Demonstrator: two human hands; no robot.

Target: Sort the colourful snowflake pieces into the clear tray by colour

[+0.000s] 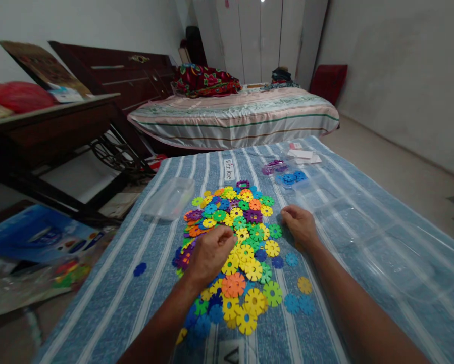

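Observation:
A heap of notched, flower-shaped plastic discs in yellow, green, orange and blue lies on a striped blue cloth. Purple square pieces are mixed in. My left hand is over the left middle of the heap, fingers curled together; what they hold, if anything, is hidden. To the right of the heap, my right hand rests low with its fingers closed, and I cannot make out anything in them. Loose blue discs and a yellow-orange disc lie near my right forearm.
A clear plastic container stands left of the heap. A large transparent box covers the table's right side. Behind it are small containers with blue discs and purple pieces, plus white cards. A bed stands beyond.

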